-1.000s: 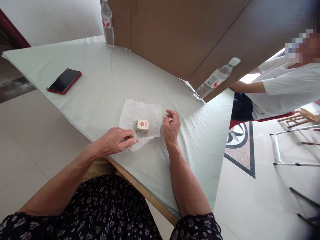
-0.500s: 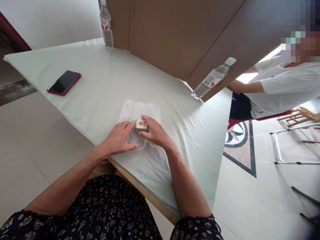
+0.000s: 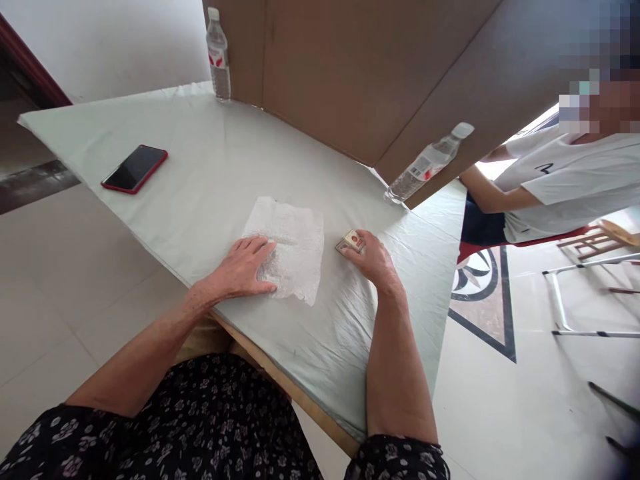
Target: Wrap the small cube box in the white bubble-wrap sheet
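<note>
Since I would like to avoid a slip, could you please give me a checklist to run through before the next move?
1. Small box held in the right-hand grip: ok.
2. Small box raised off the tablecloth: cannot tell.
3. Left-hand grip at the left edge of the translucent sheet, fingers spread: ok.
4. Translucent sheet smooth: not ok, it is creased.
5. Phone apart from the sheet: ok.

Small box (image 3: 351,239) moved off the white sheet (image 3: 299,250)
The right hand (image 3: 375,260) now holds it right of the sheet, whose near edge lies flatter than before.
</note>
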`<state>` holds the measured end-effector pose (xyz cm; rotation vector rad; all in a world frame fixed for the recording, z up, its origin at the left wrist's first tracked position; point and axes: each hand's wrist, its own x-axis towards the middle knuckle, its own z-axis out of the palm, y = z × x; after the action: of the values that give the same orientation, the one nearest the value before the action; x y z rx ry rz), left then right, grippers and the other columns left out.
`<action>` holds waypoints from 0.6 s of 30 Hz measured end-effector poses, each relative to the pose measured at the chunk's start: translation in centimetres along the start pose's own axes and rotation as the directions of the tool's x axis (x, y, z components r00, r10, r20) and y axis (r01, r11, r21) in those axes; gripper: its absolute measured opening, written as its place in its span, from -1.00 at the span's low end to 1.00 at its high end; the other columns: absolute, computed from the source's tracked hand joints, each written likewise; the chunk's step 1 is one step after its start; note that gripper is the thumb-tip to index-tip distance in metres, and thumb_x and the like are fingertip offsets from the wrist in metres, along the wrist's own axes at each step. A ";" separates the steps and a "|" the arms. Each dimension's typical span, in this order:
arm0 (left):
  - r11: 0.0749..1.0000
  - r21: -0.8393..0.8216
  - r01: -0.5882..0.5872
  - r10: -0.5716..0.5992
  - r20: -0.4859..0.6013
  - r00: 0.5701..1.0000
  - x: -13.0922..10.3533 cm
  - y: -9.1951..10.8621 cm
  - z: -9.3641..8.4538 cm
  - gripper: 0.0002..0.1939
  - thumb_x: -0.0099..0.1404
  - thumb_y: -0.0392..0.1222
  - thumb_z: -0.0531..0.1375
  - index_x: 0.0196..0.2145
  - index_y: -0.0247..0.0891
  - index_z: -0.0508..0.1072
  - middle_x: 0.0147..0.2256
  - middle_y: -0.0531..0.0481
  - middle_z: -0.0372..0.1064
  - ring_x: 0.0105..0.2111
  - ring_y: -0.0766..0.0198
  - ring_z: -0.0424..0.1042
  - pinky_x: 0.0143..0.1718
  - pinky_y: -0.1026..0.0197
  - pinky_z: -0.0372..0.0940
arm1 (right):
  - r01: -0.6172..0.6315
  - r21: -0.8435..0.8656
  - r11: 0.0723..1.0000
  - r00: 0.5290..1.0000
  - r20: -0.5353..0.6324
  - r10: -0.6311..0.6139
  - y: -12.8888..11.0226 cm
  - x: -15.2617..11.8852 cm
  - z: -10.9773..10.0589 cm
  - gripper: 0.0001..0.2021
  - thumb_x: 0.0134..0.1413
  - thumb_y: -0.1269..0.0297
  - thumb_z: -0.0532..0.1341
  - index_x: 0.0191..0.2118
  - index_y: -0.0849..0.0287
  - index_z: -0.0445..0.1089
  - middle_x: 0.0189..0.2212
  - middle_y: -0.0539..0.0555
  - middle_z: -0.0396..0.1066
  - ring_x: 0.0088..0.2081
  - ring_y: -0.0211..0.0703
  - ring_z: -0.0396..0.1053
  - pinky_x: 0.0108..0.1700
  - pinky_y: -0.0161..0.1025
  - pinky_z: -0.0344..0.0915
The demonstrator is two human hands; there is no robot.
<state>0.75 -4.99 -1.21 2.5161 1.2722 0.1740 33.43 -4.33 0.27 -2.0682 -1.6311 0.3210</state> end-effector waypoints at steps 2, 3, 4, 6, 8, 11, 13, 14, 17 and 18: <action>1.000 0.006 -0.013 0.013 0.000 1.000 0.0 -0.1 0.0 -0.10 0.20 0.15 0.27 0.36 -0.31 0.12 0.37 -0.32 0.09 0.41 -0.20 -0.01 0.39 -0.17 -0.03 | 0.065 -0.015 0.998 0.993 -0.099 -0.066 -0.6 -0.2 -0.2 -0.46 -0.03 0.05 0.32 0.09 0.13 0.41 0.11 0.31 0.42 0.13 0.33 0.34 0.13 0.34 0.23; 1.000 0.010 -0.018 0.018 -0.001 1.000 0.0 -0.2 0.0 -0.10 0.20 0.15 0.28 0.36 -0.32 0.12 0.36 -0.32 0.09 0.40 -0.20 0.00 0.38 -0.16 -0.02 | 0.124 -0.006 0.992 0.981 -0.150 -0.123 -1.3 -0.4 -0.2 -0.48 0.02 0.04 0.30 0.10 0.13 0.40 0.16 0.31 0.38 0.18 0.33 0.30 0.16 0.35 0.21; 1.000 0.012 -0.023 0.023 -0.004 1.000 0.0 -0.2 0.1 -0.10 0.20 0.15 0.28 0.35 -0.32 0.13 0.36 -0.32 0.10 0.40 -0.20 0.01 0.38 -0.15 -0.02 | 0.195 0.007 0.981 0.965 -0.180 -0.190 -2.3 -0.7 -0.1 -0.49 0.08 0.05 0.27 0.12 0.13 0.38 0.20 0.30 0.35 0.22 0.30 0.27 0.19 0.34 0.19; 0.999 0.013 -0.029 0.029 -0.018 0.999 0.1 -0.4 0.3 -0.09 0.19 0.16 0.29 0.35 -0.32 0.14 0.35 -0.33 0.11 0.39 -0.20 0.04 0.37 -0.16 0.00 | 0.373 0.052 0.926 0.925 -0.100 -0.367 -4.6 -1.5 0.5 -0.51 0.15 0.07 0.25 0.17 0.13 0.35 0.19 0.27 0.37 0.25 0.18 0.28 0.26 0.22 0.20; 0.999 0.006 -0.037 0.037 -0.045 0.998 0.2 -0.5 0.5 -0.08 0.18 0.17 0.29 0.35 -0.29 0.13 0.35 -0.32 0.12 0.38 -0.20 0.05 0.36 -0.17 0.01 | 0.512 0.084 0.855 0.848 0.114 -0.518 -6.7 -2.6 1.5 -0.45 0.17 0.06 0.28 0.24 0.09 0.30 0.26 0.24 0.33 0.30 0.12 0.25 0.33 0.14 0.16; 0.999 -0.016 -0.044 0.042 -0.073 0.996 0.0 -0.9 0.8 -0.06 0.16 0.18 0.31 0.36 -0.27 0.12 0.35 -0.31 0.12 0.39 -0.20 0.05 0.37 -0.19 0.00 | 0.558 0.038 0.829 0.746 0.416 -0.520 -8.1 -3.9 3.0 -0.22 0.01 0.00 0.40 0.32 0.09 0.22 0.35 0.29 0.20 0.36 0.23 0.16 0.31 0.21 0.17; 0.998 -0.033 -0.045 0.043 -0.064 0.997 -0.2 -1.2 0.8 -0.04 0.15 0.18 0.32 0.36 -0.31 0.13 0.36 -0.33 0.11 0.40 -0.21 0.03 0.38 -0.20 -0.01 | 0.544 -0.028 0.838 0.731 0.506 -0.458 -8.0 -4.1 3.3 -0.13 -0.07 0.00 0.46 0.34 0.12 0.19 0.37 0.32 0.15 0.37 0.29 0.13 0.30 0.25 0.16; 0.998 -0.044 -0.048 0.046 -0.055 0.997 -0.3 -1.3 0.7 -0.04 0.15 0.18 0.33 0.36 -0.33 0.13 0.36 -0.34 0.11 0.40 -0.21 0.02 0.39 -0.21 -0.02 | 0.541 -0.055 0.839 0.732 0.523 -0.437 -7.7 -4.1 3.3 -0.11 -0.09 0.01 0.47 0.34 0.13 0.19 0.38 0.34 0.14 0.37 0.31 0.13 0.30 0.26 0.16; 0.993 -0.104 -0.052 0.044 -0.083 0.996 -0.3 -1.5 0.4 -0.11 0.19 0.16 0.30 0.33 -0.36 0.19 0.34 -0.34 0.16 0.39 -0.19 0.07 0.38 -0.21 0.02 | 0.549 -0.094 0.831 0.728 0.542 -0.420 -6.9 -3.8 2.8 -0.11 -0.09 0.01 0.47 0.34 0.15 0.20 0.39 0.35 0.11 0.38 0.32 0.11 0.30 0.26 0.17; 0.990 -0.134 -0.038 0.022 -0.120 0.993 -0.3 -1.4 0.4 -0.19 0.24 0.13 0.27 0.31 -0.36 0.22 0.32 -0.33 0.20 0.36 -0.16 0.13 0.36 -0.19 0.07 | 0.551 -0.100 0.828 0.726 0.546 -0.418 -6.7 -3.7 2.7 -0.12 -0.09 0.00 0.47 0.34 0.15 0.20 0.39 0.34 0.11 0.38 0.32 0.11 0.30 0.26 0.18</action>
<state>-0.38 -4.51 -2.02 2.4405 1.2216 0.4082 25.52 -6.13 0.99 -1.6935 -2.5931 0.5154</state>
